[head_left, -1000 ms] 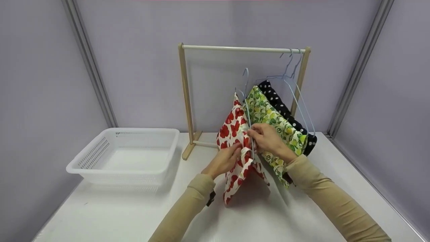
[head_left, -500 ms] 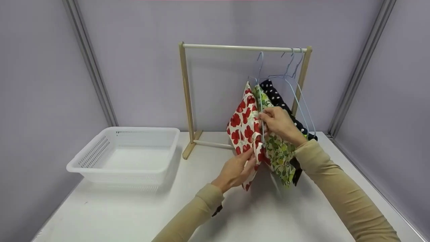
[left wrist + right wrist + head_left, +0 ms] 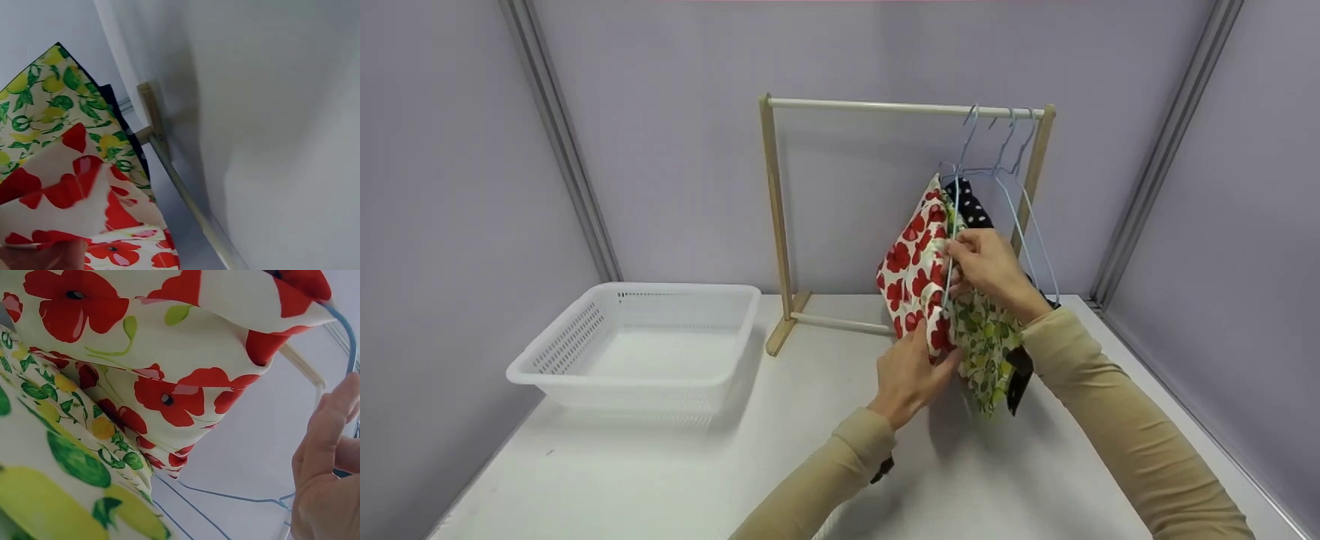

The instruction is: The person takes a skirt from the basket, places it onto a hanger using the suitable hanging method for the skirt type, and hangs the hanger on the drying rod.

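Observation:
A white cloth with red poppies (image 3: pixel 915 262) is draped on a light-blue wire hanger (image 3: pixel 955 202), whose hook overlaps the rack's rail in the head view. My right hand (image 3: pixel 990 266) pinches the hanger's near side wire; in the right wrist view, the fingers (image 3: pixel 323 439) meet that wire beside the cloth. Low on the cloth, my left hand (image 3: pixel 911 375) touches its bottom edge with fairly straight fingers, thumb to the right. A lemon-print cloth (image 3: pixel 986 345) hangs just to the right, partly hidden by my right hand. Behind it is a black polka-dot cloth (image 3: pixel 971 206).
The wooden rack (image 3: pixel 775 210) stands against the back wall, its white rail (image 3: pixel 855 105) running across the top. Two more hangers' hooks sit at the rail's right end. On the left of the white table (image 3: pixel 660 480) is a white plastic basket (image 3: pixel 637 383).
Both hands have moved right, carrying the poppy-print cloth and its hanger rightward and up. The hook has risen from below the rail to its height. The poppy-print cloth now covers more of the lemon-print one.

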The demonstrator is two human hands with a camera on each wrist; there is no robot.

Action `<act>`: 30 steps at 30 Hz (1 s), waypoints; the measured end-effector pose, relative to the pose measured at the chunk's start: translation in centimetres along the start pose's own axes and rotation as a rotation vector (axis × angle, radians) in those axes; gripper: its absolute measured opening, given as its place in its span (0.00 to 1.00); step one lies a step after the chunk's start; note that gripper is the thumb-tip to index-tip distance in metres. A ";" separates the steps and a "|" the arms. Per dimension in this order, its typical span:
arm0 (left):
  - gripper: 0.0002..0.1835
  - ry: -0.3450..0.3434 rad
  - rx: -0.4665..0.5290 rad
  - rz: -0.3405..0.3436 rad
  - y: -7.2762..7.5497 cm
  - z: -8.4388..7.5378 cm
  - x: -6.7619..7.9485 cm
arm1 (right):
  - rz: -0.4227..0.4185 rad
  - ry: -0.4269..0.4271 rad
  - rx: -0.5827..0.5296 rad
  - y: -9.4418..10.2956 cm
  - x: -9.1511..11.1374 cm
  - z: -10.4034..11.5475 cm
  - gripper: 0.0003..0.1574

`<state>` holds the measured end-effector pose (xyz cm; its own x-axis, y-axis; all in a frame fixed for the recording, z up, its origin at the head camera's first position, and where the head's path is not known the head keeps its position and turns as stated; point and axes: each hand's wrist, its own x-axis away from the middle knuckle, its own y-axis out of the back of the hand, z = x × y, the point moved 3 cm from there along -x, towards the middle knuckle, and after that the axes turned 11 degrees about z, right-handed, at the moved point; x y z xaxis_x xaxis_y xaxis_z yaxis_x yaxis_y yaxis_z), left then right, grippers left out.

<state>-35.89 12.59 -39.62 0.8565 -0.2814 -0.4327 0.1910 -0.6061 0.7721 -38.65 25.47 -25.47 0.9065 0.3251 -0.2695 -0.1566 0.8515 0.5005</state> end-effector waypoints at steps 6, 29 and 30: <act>0.10 0.020 -0.065 -0.093 0.3 -0.6 -1.0 | -0.018 0.020 -0.011 0.5 -0.1 0.3 0.17; 0.02 -0.112 -0.295 -0.170 -0.9 -0.6 -1.1 | -0.130 -0.012 0.090 3.6 -0.6 -0.1 0.17; 0.02 -0.107 -0.295 -0.170 -0.9 -0.7 -1.2 | -0.133 -0.016 0.099 3.6 -0.7 -0.2 0.17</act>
<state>-36.76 14.00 -39.50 0.7482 -0.2810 -0.6010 0.4701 -0.4147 0.7791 -39.95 28.41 -23.58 0.9227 0.2050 -0.3264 0.0043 0.8414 0.5404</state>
